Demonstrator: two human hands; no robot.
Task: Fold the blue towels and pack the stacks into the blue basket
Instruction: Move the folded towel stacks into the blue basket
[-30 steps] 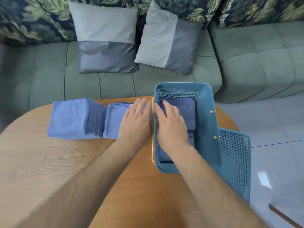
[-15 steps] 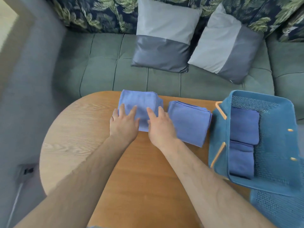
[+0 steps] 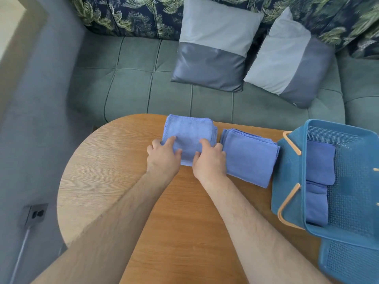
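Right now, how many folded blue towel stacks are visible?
4. One folded blue cloth stack on the wooden table, held by the left hand and right hand; a second stack beside it; two stacks in the blue plastic basket. More may hide beneath.

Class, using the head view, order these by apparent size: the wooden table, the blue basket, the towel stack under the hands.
1. wooden table
2. blue basket, though the frame edge cuts it off
3. towel stack, clearly smallest
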